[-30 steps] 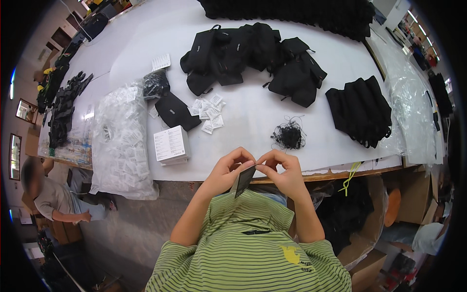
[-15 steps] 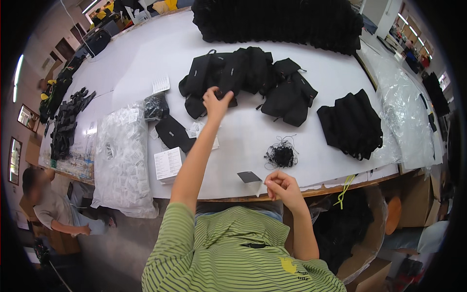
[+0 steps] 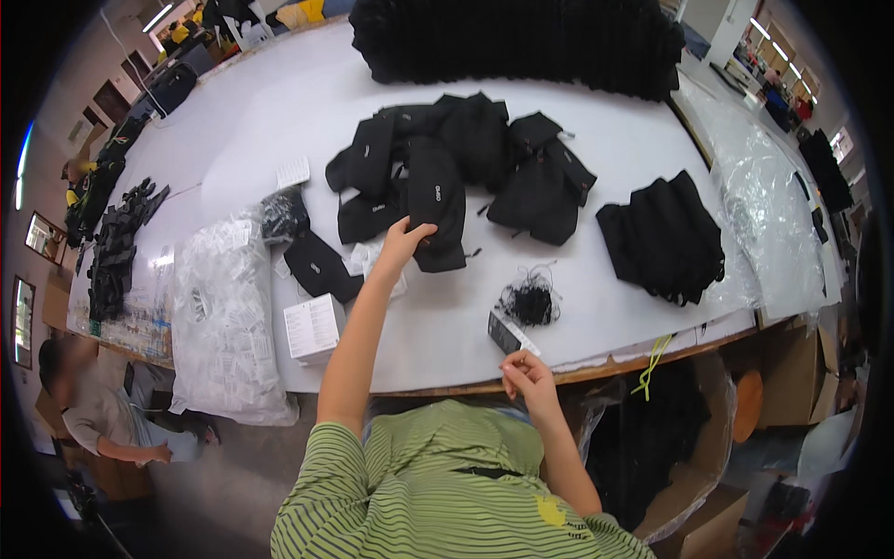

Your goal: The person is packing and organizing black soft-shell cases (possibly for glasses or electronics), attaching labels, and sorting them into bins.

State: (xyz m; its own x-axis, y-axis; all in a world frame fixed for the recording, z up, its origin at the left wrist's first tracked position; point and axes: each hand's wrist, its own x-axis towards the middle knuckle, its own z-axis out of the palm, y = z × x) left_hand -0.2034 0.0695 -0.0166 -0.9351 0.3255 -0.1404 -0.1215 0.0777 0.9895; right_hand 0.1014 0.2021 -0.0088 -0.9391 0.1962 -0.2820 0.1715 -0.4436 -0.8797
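A black pouch (image 3: 435, 216) lies near the front of the dark pile on the white table (image 3: 279, 112); the left hand (image 3: 402, 244) has pulled back to grip its near edge. The right hand (image 3: 524, 374) stays pinched on a small tag (image 3: 509, 333) at the near table edge, beside a tangle of black strings (image 3: 531, 301).

Pouches (image 3: 438, 177) heaped mid-table (image 3: 279, 112), cord tangle (image 3: 529, 303) nearer the edge, booklet (image 3: 312, 326) left of it

Black pouches (image 3: 438, 200) lie on the white table (image 3: 279, 102); a black heap (image 3: 521, 37) fills its far edge, a black cord tangle (image 3: 529, 303) sits near its front edge; white box (image 3: 313, 326); green striped shirt (image 3: 438, 503)
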